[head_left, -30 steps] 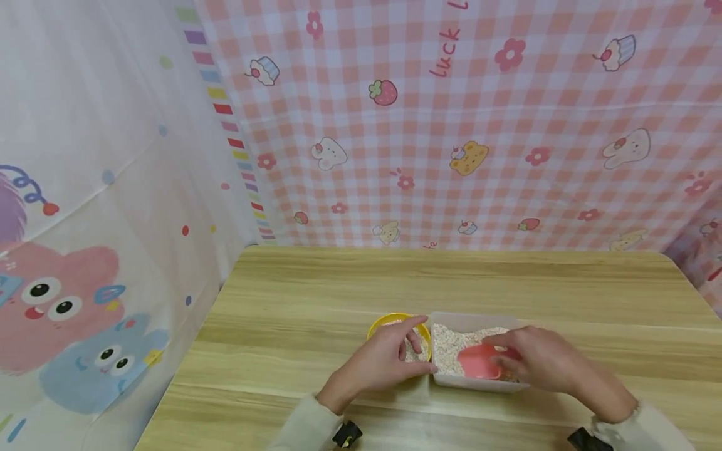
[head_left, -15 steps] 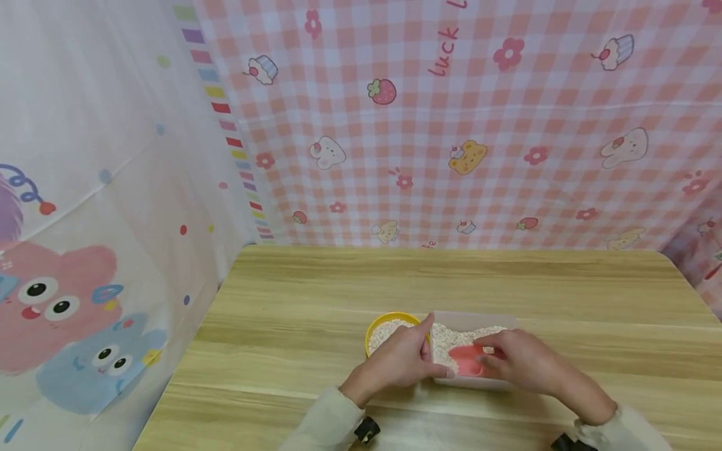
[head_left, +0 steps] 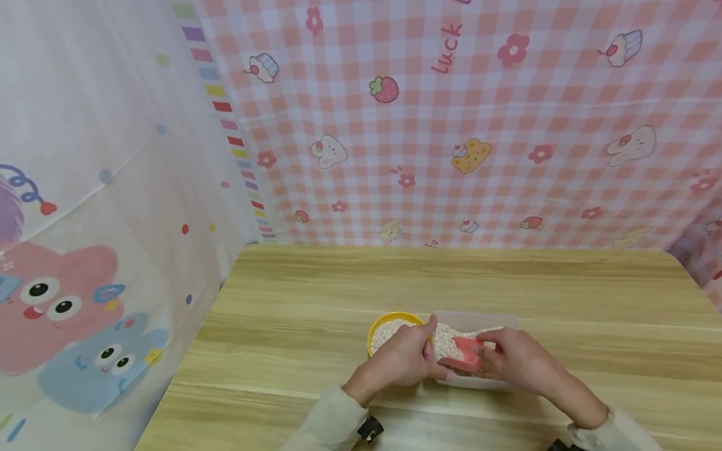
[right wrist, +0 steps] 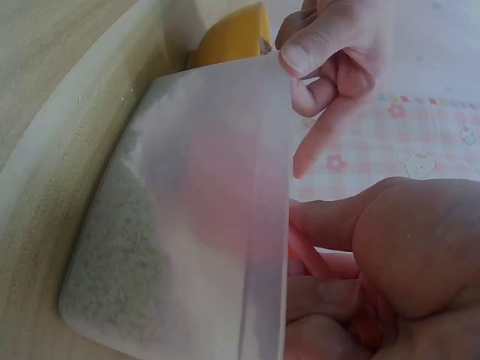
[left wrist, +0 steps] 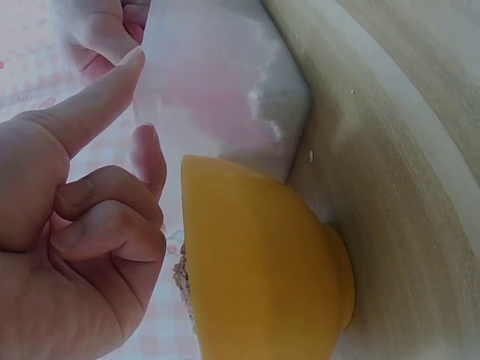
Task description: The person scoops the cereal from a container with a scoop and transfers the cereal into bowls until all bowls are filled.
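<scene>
A translucent plastic box (head_left: 476, 383) of pale oat flakes (head_left: 447, 338) stands on the table. In the head view, my right hand (head_left: 516, 357) pinches the handle of a pink scoop (head_left: 467, 354), tilted low inside the box. In the right wrist view, the box wall blurs the scoop to a pink patch. My left hand (head_left: 403, 360) holds the box's left end, thumb by the near corner and index finger toward the far one. Its other fingers curl in beside a yellow bowl (left wrist: 262, 262). Flakes fill this bowl, which stands at the box's left and is partly covered by that hand.
The wood-grain table (head_left: 316, 282) runs back to a pink checked cloth (head_left: 429, 144). A white cloth with cartoon figures (head_left: 73, 300) hangs at the left. Small flakes (left wrist: 311, 156) lie on the tabletop near the bowl and box.
My left hand has moved right from over the bowl onto the box's end, uncovering more of the bowl. The scoop has shifted left in the box and tipped over to one side.
</scene>
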`<state>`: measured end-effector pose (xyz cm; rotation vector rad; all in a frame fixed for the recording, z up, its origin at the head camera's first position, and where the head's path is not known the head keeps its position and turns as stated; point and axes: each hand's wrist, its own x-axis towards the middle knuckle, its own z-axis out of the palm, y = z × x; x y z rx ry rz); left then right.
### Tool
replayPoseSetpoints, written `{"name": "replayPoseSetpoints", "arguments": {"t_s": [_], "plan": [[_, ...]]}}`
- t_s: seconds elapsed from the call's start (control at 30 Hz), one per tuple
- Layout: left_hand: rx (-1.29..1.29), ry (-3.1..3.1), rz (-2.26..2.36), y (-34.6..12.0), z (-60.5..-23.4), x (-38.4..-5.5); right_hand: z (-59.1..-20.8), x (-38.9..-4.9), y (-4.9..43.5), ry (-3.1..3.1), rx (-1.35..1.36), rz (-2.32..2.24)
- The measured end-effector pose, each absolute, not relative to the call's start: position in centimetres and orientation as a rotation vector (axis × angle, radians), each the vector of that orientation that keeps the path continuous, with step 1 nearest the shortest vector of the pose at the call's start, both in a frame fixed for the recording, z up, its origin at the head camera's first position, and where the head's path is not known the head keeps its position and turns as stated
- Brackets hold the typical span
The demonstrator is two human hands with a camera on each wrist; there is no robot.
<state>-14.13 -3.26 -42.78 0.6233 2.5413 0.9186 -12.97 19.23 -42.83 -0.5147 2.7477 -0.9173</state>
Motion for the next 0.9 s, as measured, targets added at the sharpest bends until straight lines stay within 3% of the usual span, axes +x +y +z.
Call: {"name": "replayPoseSetpoints", "arguments": {"t_s": [0.6,0.9], "plan": [[0.544,2.532,0.941,-3.2,-42.4,-13.9,-42.5,-14.2,18.6,2.807,-0.553,-0.747],[0.550,2.552,0.911,-3.0,-42.2,-13.9,-43.2,-14.5,19.6,2.831,-0.868,-0.794]]}}
